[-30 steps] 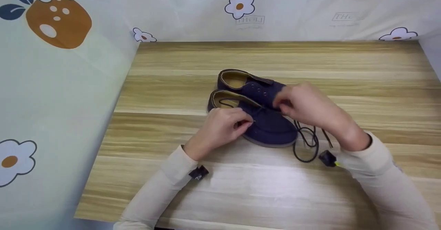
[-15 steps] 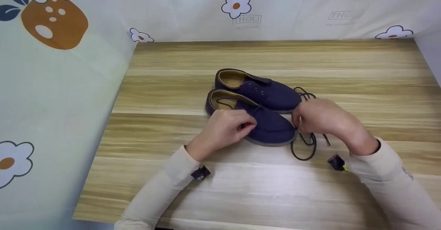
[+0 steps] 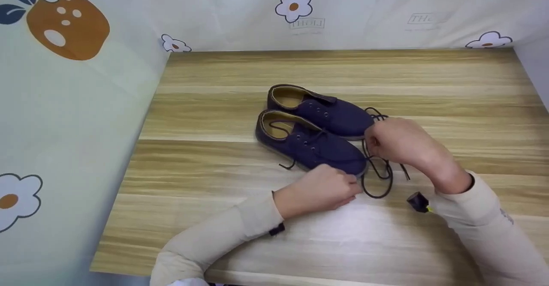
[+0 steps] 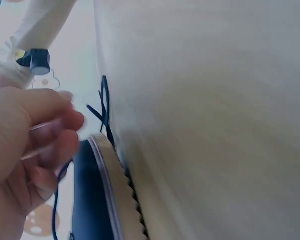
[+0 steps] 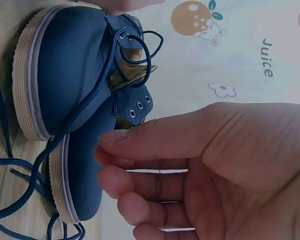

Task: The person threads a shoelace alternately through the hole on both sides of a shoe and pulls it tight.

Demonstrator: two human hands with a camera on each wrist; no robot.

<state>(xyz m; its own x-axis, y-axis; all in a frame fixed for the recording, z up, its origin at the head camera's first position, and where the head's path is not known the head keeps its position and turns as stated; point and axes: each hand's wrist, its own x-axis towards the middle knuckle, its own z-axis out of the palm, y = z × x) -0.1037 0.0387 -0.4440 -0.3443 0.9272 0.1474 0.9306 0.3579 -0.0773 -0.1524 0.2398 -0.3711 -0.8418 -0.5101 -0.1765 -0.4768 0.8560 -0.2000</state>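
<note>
1. Left hand [image 3: 319, 191]: loosely curled, with a gap between thumb and fingers and nothing visible in its grasp; whether it touches the shoe, I cannot tell.
2. Near shoe [image 3: 339, 154]: navy, just beyond the left hand, its toe between both hands.
3. Right hand [image 3: 396, 142]: fingers slightly bent, thumb close to the forefinger, nothing visible between them.
4. Dark lace [image 5: 77, 114]: runs from the near shoe's eyelets to loose loops below the right hand.
5. Far shoe [image 3: 349, 116]: beyond both hands, eyelets unlaced.
6. Printed cloth [image 3: 231, 11]: behind everything; "Juice" [image 5: 267, 57] reads clearly above the right hand in its wrist view, while boxed lettering [image 3: 307, 23] farther off is faint.
</note>
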